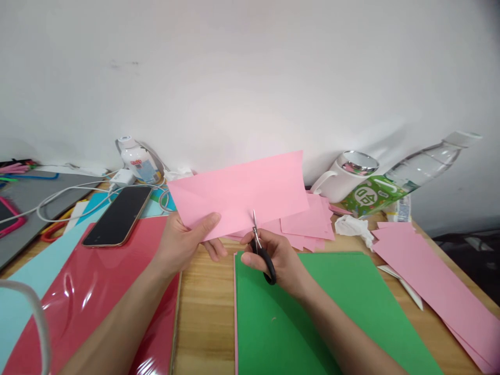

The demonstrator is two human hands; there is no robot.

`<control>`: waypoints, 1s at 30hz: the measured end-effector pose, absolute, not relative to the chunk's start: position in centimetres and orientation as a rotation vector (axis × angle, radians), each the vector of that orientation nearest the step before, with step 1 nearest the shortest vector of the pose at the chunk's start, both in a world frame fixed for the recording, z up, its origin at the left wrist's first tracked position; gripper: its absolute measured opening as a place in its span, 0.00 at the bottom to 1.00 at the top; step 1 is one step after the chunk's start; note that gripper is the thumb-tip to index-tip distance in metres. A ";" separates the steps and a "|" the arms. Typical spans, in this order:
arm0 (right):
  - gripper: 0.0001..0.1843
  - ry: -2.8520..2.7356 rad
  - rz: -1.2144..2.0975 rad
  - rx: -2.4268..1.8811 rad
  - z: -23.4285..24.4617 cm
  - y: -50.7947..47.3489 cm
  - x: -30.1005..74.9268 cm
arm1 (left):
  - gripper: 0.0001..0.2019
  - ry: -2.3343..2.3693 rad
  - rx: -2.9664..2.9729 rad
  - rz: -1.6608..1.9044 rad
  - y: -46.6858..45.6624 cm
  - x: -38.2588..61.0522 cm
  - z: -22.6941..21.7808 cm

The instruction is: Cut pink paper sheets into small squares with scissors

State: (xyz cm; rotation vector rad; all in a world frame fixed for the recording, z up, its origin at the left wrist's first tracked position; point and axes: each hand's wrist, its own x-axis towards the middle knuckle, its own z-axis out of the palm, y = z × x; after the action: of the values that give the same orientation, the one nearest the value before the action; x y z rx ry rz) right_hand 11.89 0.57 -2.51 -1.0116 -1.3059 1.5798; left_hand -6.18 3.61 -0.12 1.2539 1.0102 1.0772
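Observation:
A pink sheet of paper (250, 187) is held up above the desk, slightly tilted. My left hand (195, 237) pinches its lower left edge, with the thumb in front and the other fingers behind. In my right hand (273, 252) is a pair of scissors (267, 265) with black handles, its blades pointing up at the lower edge of the sheet. The blades look nearly closed; whether paper lies between them I cannot tell. Behind and below the sheet lie several cut pink paper pieces (308, 221). A stack of green paper (312, 302) is under my right hand.
On the left, a phone (119, 216) rests on red paper in clear wrap (97, 291), near a white cable and charger (123, 178). A white bottle (138, 159) stands behind. At right are a mug (344, 177), a leaning clear bottle (429, 161), crumpled tissue (354, 229) and pink strips (437, 286).

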 end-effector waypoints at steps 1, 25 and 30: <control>0.21 -1.305 1.581 -1.009 -2.5 0.6 11.9 | 0.06 1.011 1.255 1.075 3.6 -6.2 -0.1; 0.22 -1.298 1.581 -1.031 -2.6 0.6 11.9 | 0.07 1.022 1.282 1.050 3.5 -6.0 0.1; 0.22 -1.293 1.567 -1.039 -2.8 0.6 12.0 | 0.06 1.022 1.280 1.066 3.4 -5.9 0.1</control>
State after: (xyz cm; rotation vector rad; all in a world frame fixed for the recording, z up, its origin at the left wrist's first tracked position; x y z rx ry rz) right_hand 11.96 0.59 -2.82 -1.0393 -1.2927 1.5670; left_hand -5.92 3.39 0.10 1.2797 1.0220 1.0664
